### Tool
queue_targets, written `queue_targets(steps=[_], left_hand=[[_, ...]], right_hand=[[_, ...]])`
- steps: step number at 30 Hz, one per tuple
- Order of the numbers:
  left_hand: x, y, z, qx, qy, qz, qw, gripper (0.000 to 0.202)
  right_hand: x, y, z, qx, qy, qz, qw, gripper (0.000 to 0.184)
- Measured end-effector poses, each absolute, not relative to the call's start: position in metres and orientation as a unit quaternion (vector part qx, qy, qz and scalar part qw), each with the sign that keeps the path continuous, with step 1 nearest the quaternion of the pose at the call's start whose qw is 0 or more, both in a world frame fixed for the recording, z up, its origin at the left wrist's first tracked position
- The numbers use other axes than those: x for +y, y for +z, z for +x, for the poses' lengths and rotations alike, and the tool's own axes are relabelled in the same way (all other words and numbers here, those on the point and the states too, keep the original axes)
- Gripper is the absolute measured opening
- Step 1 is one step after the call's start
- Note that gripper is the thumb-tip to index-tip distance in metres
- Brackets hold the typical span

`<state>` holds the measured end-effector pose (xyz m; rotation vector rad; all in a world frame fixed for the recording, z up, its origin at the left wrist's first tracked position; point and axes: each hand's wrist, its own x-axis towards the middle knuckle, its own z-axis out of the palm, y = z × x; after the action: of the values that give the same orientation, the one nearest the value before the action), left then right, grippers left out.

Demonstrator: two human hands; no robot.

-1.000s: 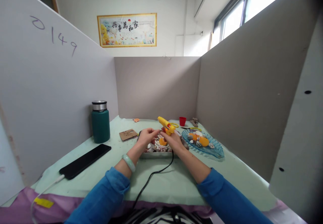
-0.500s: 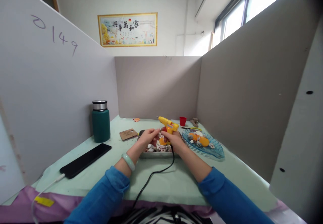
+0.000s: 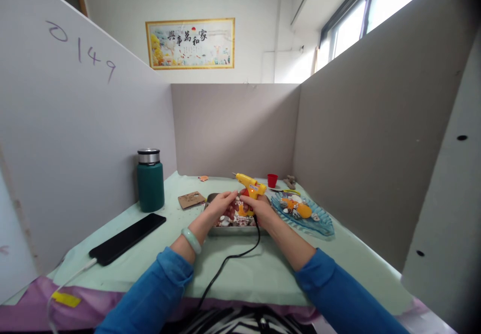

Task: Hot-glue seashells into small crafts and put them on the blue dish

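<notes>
My right hand (image 3: 260, 208) is wrapped round the handle of a yellow glue gun (image 3: 251, 185), whose nozzle points away and to the left. A small orange light glows on its side, and a black cord (image 3: 233, 257) runs from the handle toward me. Just left of it, my left hand (image 3: 222, 205) has its fingers and thumb drawn together; whatever they hold is hidden. Both hands are above a metal tray (image 3: 236, 231) of seashells (image 3: 232, 220). Something red shows between the hands, partly covered.
On the right lies a blue glass dish (image 3: 323, 228) with shells and orange pieces. Behind it are yellow-handled scissors (image 3: 291, 192) and a red cup (image 3: 272, 180). At left stand a green bottle (image 3: 151, 186), a black phone (image 3: 128, 238) and a brown card (image 3: 191, 200). Grey partitions (image 3: 236, 128) enclose the table.
Both hands stay almost in place, with only slight finger movement. The glue gun keeps nearly the same position and angle.
</notes>
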<state>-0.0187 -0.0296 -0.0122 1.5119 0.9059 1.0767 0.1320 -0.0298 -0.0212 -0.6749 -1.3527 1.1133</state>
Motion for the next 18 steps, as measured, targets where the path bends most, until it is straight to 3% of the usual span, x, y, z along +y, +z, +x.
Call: queue_targets(steps=[18], left_hand=[[-0.0331, -0.0101, -0.0176, 0.392, 0.475, 0.609, 0.500, 0.040]], right_hand=[[-0.0264, -0.0188, 0.1322, -0.511, 0.508, -0.292, 0.628, 0.034]])
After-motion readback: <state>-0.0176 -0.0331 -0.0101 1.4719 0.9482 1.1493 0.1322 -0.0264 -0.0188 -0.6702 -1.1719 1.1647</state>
